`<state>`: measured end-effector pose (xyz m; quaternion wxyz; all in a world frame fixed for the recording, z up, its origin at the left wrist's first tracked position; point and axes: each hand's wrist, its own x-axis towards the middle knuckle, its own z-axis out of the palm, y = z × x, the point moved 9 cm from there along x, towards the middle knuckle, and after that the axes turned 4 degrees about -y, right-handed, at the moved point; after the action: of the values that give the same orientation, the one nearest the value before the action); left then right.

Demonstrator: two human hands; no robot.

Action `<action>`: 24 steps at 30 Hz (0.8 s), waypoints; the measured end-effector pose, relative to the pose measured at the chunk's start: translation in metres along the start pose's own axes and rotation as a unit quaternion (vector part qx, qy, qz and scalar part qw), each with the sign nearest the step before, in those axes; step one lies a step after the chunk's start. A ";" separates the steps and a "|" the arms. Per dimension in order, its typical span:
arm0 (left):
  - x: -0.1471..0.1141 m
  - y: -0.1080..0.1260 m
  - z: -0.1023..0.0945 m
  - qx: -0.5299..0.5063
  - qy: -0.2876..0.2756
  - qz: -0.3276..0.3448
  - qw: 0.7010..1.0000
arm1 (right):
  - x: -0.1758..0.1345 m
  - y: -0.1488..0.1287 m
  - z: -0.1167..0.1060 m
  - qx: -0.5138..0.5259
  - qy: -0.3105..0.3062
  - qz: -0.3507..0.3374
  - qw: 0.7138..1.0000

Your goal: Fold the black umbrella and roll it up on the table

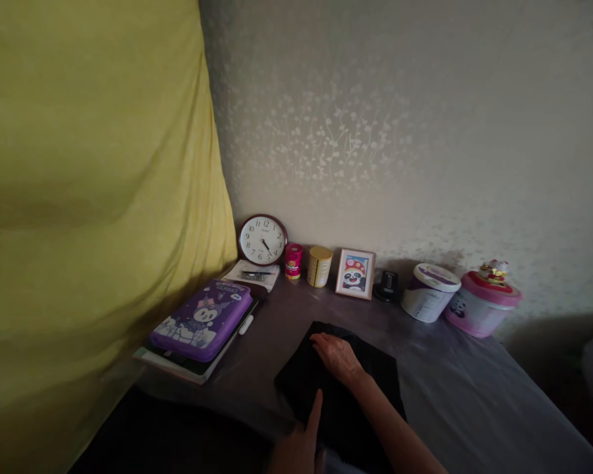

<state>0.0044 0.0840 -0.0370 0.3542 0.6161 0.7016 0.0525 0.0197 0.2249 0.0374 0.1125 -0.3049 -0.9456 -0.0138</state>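
A black cloth point(375, 382), flattened into a rough block shape, lies on the table in the head view; I cannot tell what kind of fabric item it is. My right hand point(338, 359) rests palm down on its far part, fingers laid on the fabric rather than wrapped round it. Nearer to me, my left hand point(299, 441) is over the cloth's near left side, one finger stretched out and pointing away from me. Its other fingers are partly hidden and blurred at the bottom edge.
On the left, a purple zip case point(205, 319) tops a stack of books point(192, 375) beside a white marker point(246, 324). Along the wall stand a clock point(263, 240), pink can point(293, 262), yellow-lidded tin point(320, 266), panda picture frame point(354, 273), black object point(386, 286) and two tubs point(429, 293).
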 end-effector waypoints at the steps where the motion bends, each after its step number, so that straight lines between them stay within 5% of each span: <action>1: 0.001 -0.001 0.001 -0.002 -0.003 -0.006 1.000 | -0.004 0.000 -0.005 0.029 0.013 0.001 0.999; 9: 0.007 -0.005 0.008 -0.007 -0.011 -0.020 1.000 | -0.043 -0.002 -0.014 0.129 0.050 -0.053 0.989; 17: 0.007 -0.006 0.007 -0.017 -0.002 -0.031 0.999 | -0.014 0.053 -0.003 0.061 0.048 0.050 0.996; 21: 0.009 -0.009 0.010 -0.022 -0.005 -0.028 0.999 | -0.014 0.042 -0.013 0.076 0.074 0.018 0.994; 24: 0.010 -0.010 0.011 -0.029 -0.015 -0.022 0.999 | -0.013 0.032 -0.004 0.089 0.036 -0.016 0.995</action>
<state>0.0030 0.0869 -0.0549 0.3832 0.5907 0.7079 0.0554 0.0492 0.2429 0.0371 0.1730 -0.2778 -0.9432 0.0580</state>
